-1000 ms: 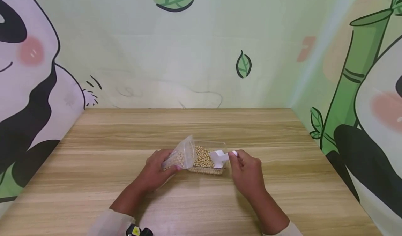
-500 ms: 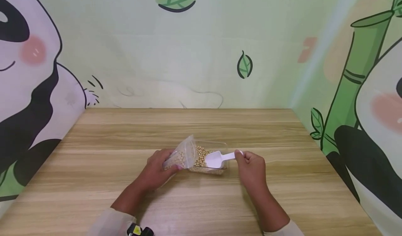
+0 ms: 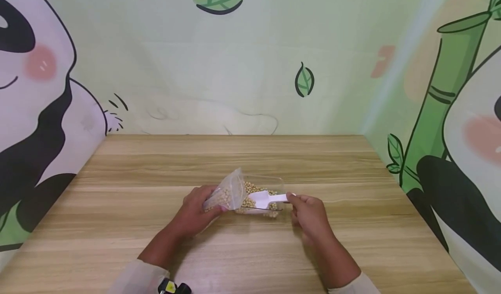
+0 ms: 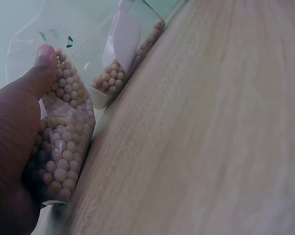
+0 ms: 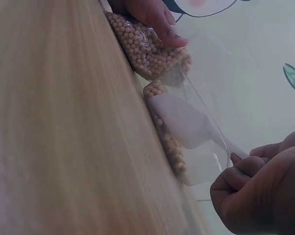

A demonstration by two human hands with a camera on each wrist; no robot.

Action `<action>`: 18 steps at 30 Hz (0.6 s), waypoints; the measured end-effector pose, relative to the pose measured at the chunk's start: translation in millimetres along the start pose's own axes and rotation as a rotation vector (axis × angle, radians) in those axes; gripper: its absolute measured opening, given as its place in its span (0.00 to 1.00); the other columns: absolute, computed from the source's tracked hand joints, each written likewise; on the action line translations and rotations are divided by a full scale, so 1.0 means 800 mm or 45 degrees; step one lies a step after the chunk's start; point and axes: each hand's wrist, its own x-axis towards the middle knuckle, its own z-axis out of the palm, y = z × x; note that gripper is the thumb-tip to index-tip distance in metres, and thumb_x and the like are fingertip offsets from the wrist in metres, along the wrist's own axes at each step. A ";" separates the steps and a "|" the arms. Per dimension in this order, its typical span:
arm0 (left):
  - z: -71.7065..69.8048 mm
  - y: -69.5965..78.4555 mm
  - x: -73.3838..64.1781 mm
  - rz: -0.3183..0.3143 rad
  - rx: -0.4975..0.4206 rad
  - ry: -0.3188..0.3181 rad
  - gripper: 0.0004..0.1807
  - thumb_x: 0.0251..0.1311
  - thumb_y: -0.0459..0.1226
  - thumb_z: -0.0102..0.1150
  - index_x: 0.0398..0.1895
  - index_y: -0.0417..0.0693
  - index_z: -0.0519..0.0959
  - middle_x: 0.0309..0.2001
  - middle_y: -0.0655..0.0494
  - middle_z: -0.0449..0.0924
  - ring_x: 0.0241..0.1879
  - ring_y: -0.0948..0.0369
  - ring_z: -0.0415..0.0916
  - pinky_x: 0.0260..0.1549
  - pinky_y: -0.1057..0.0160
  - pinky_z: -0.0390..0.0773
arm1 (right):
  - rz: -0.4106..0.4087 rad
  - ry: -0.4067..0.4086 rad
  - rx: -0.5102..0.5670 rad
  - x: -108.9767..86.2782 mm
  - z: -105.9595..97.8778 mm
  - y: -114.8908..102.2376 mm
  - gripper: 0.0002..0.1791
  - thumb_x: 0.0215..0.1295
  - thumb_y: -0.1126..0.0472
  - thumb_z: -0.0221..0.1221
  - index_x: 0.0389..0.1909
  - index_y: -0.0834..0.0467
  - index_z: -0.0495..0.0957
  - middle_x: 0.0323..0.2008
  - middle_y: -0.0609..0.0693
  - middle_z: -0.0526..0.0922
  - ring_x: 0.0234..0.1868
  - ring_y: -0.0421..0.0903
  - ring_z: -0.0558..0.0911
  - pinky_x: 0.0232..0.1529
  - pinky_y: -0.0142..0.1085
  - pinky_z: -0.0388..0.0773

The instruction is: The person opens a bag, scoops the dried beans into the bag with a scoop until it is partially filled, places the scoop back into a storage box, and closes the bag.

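Observation:
My left hand grips a clear plastic bag partly filled with small round beige balls, its mouth facing right. Thumb and fingers wrap the bag low on the table. Right beside the bag's mouth stands a clear rectangular box holding more of the beige balls. My right hand pinches the handle of a white plastic scoop. The scoop's bowl lies inside the box among the balls, seen through the wall in the right wrist view. Its handle passes over the box's right rim.
The wooden table extends around the box on all sides. Behind it stands a wall printed with pandas, bamboo and leaves. A small black device sits at the left sleeve.
The scoop has tipped from steep to lying flatter and slid left and down into the balls in the box. My right hand shifted right, then back left. The left hand and bag stay put.

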 end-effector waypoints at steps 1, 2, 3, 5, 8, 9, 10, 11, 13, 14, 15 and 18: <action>0.000 0.000 0.000 0.000 -0.004 0.000 0.29 0.67 0.40 0.74 0.70 0.48 0.80 0.62 0.48 0.85 0.59 0.50 0.77 0.63 0.43 0.70 | 0.010 -0.017 0.021 0.001 0.000 0.001 0.16 0.80 0.59 0.62 0.34 0.68 0.83 0.14 0.40 0.58 0.16 0.37 0.54 0.21 0.31 0.55; 0.000 0.000 0.000 -0.004 -0.008 -0.003 0.29 0.67 0.40 0.74 0.70 0.48 0.80 0.62 0.48 0.85 0.59 0.50 0.77 0.63 0.44 0.70 | 0.017 -0.033 0.038 0.001 0.000 0.001 0.16 0.81 0.60 0.61 0.33 0.66 0.83 0.14 0.40 0.57 0.16 0.37 0.54 0.21 0.31 0.55; 0.000 0.001 0.000 -0.007 -0.012 -0.005 0.29 0.67 0.40 0.74 0.70 0.48 0.80 0.62 0.48 0.85 0.59 0.50 0.77 0.63 0.44 0.69 | 0.022 -0.049 0.057 0.002 0.000 0.002 0.16 0.81 0.60 0.61 0.31 0.65 0.82 0.14 0.40 0.57 0.16 0.37 0.54 0.22 0.32 0.54; -0.001 0.001 -0.001 -0.018 -0.018 -0.013 0.29 0.67 0.40 0.74 0.70 0.49 0.79 0.63 0.48 0.84 0.60 0.50 0.76 0.63 0.45 0.70 | 0.023 -0.079 0.082 0.003 0.000 0.003 0.17 0.81 0.61 0.60 0.29 0.63 0.81 0.14 0.40 0.56 0.16 0.37 0.54 0.22 0.32 0.54; -0.001 0.002 -0.001 -0.040 -0.022 -0.030 0.30 0.67 0.41 0.74 0.71 0.49 0.78 0.64 0.48 0.83 0.61 0.50 0.76 0.64 0.44 0.70 | 0.026 -0.123 0.115 0.003 0.000 0.003 0.17 0.82 0.62 0.59 0.28 0.61 0.80 0.15 0.40 0.57 0.16 0.37 0.54 0.22 0.32 0.54; -0.001 0.002 -0.001 -0.047 -0.022 -0.035 0.30 0.68 0.41 0.73 0.72 0.49 0.78 0.64 0.48 0.83 0.62 0.50 0.76 0.64 0.44 0.70 | 0.028 -0.135 0.117 0.003 0.000 0.003 0.17 0.82 0.62 0.59 0.28 0.60 0.80 0.15 0.40 0.57 0.16 0.37 0.55 0.22 0.32 0.54; -0.001 0.003 -0.001 -0.054 -0.023 -0.039 0.31 0.68 0.41 0.73 0.72 0.49 0.78 0.65 0.48 0.83 0.62 0.50 0.76 0.64 0.44 0.70 | 0.031 -0.147 0.116 0.002 0.000 0.003 0.17 0.82 0.62 0.59 0.28 0.60 0.79 0.15 0.40 0.57 0.16 0.37 0.55 0.22 0.32 0.54; -0.001 0.003 -0.001 -0.061 -0.025 -0.043 0.31 0.68 0.41 0.73 0.72 0.49 0.77 0.65 0.48 0.83 0.62 0.49 0.75 0.65 0.44 0.70 | 0.034 -0.157 0.112 0.002 0.000 0.003 0.16 0.82 0.62 0.59 0.28 0.60 0.80 0.15 0.40 0.58 0.16 0.37 0.55 0.22 0.32 0.54; -0.001 0.003 -0.001 -0.067 -0.026 -0.046 0.31 0.68 0.41 0.73 0.73 0.49 0.77 0.65 0.48 0.82 0.63 0.49 0.75 0.65 0.43 0.70 | 0.037 -0.168 0.103 0.002 0.001 0.003 0.16 0.82 0.61 0.59 0.30 0.61 0.81 0.15 0.40 0.58 0.16 0.37 0.55 0.22 0.31 0.54; 0.000 0.003 -0.001 -0.068 -0.023 -0.048 0.31 0.68 0.42 0.73 0.73 0.49 0.77 0.65 0.48 0.82 0.63 0.49 0.75 0.65 0.43 0.70 | 0.037 -0.174 0.098 0.001 0.001 0.003 0.15 0.82 0.61 0.60 0.31 0.62 0.83 0.15 0.40 0.58 0.16 0.37 0.55 0.22 0.31 0.54; 0.000 0.003 -0.001 -0.068 -0.021 -0.048 0.31 0.68 0.42 0.73 0.73 0.49 0.77 0.65 0.48 0.82 0.63 0.49 0.75 0.65 0.43 0.70 | 0.038 -0.181 0.097 0.002 0.001 0.003 0.15 0.82 0.61 0.60 0.32 0.63 0.83 0.15 0.40 0.58 0.16 0.36 0.55 0.21 0.31 0.54; 0.000 0.002 0.000 -0.069 -0.016 -0.047 0.31 0.68 0.42 0.73 0.73 0.49 0.77 0.66 0.48 0.82 0.63 0.49 0.75 0.66 0.42 0.69 | 0.036 -0.218 0.102 0.002 0.002 0.004 0.15 0.82 0.61 0.59 0.34 0.64 0.85 0.15 0.40 0.58 0.16 0.36 0.55 0.21 0.30 0.53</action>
